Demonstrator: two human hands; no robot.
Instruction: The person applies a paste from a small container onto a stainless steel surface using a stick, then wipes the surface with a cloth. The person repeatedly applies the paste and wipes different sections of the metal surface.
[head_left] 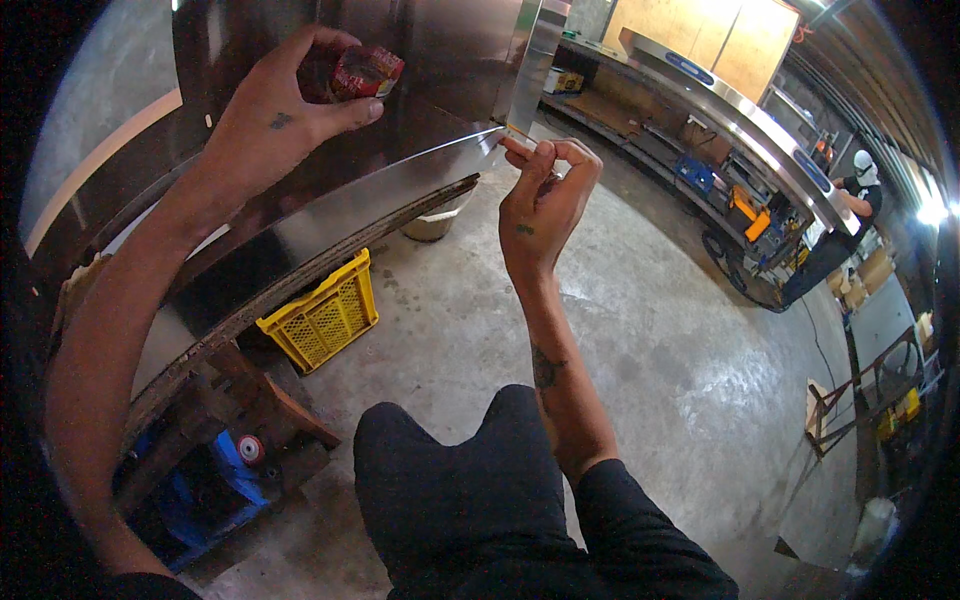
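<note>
1 red pkg up at metal panel

L hand grips pkg betw. thumb & fingers, in front of panel. R hand nr panel's lower corner, fingers bunched; can't tell if holding anything. Yellow crate on floor below. Co-worker far R, by long steel unit.

Open air between left hand and right hand along the dark metal panel; panel blocks anything deeper. Red packet in the left fingers narrows that gap. Outboard of the right hand it's open, floor running to the long shelving. Low passes under the panel: board edge juts out, yellow crate and bucket in the way.
</note>
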